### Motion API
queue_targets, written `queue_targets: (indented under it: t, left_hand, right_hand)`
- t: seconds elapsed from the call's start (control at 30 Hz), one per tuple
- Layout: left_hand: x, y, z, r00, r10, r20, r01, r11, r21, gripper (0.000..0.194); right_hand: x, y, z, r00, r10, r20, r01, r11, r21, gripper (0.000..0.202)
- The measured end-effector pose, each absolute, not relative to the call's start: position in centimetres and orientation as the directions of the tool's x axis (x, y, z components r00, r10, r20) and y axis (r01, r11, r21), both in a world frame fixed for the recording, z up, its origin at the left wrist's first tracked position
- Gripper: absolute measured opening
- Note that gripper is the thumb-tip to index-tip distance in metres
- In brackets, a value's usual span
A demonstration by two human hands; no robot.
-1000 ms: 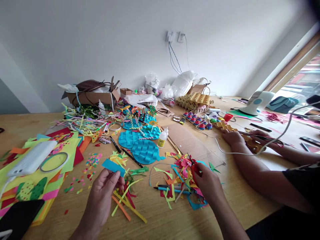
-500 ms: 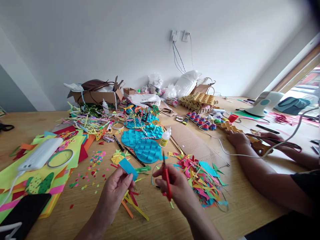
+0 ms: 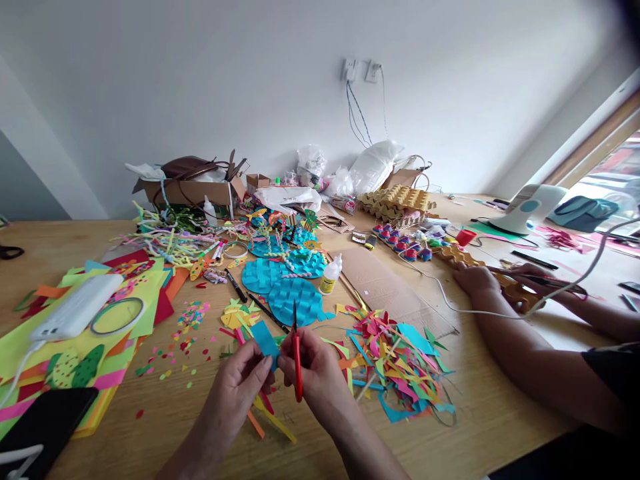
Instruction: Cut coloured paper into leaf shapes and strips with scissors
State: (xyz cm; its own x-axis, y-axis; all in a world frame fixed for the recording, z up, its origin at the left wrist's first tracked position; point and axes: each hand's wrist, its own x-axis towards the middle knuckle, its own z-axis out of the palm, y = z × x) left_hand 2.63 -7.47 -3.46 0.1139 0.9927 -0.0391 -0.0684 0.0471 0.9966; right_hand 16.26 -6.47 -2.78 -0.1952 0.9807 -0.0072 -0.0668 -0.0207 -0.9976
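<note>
Between the thumb and fingers of my left hand [image 3: 245, 373] is a small strip of blue paper [image 3: 265, 339]. My right hand [image 3: 313, 367] is closed round red-handled scissors [image 3: 298, 365], their blades pointing up and away from me. Its fingertips are close to the strip's right edge; whether they touch it I cannot tell. Beyond my hands lie blue woven paper discs [image 3: 295, 301] and a yellow paper fish [image 3: 239, 315]. Thin yellow and orange paper strips [image 3: 275, 421] lie under my hands. A pile of colourful paper scraps [image 3: 400, 367] is to the right.
A glue bottle [image 3: 330, 277] stands behind the scraps, beside a cardboard sheet [image 3: 380, 280]. Coloured paper sheets [image 3: 30, 347], a white power strip [image 3: 77, 310] and a phone [image 3: 47, 427] lie left. At right, another person's hands [image 3: 475, 279] work on an egg carton [image 3: 515, 293] with scissors.
My right hand with the scissors has moved left, up to the blue paper. My left hand has shifted slightly right with the strip. A blue scrap now shows at the pile's near edge.
</note>
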Motion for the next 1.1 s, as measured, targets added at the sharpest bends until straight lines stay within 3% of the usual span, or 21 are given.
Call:
queue_targets:
  t: [0.13,0.37,1.1]
  left_hand:
    - [1.8,-7.2,-3.0,0.037,0.998,-0.053,-0.059,0.055,0.997,0.014]
    - [1.2,-7.1,-2.0,0.044,0.996,-0.076,-0.176,0.083,0.981,0.011]
    - [2.1,-7.1,-2.3,0.148,0.981,-0.125,-0.235,0.157,0.959,0.008]
  right_hand:
    - [16.8,-7.7,-2.8,-0.255,0.967,0.022,0.081,0.044,-0.996,0.004]
    - [16.7,-9.4,-4.3,-0.334,0.941,-0.046,0.391,0.094,-0.916,0.024]
    - [16.2,-9.3,-3.6,-0.346,0.936,-0.070,0.407,0.082,-0.910,0.024]
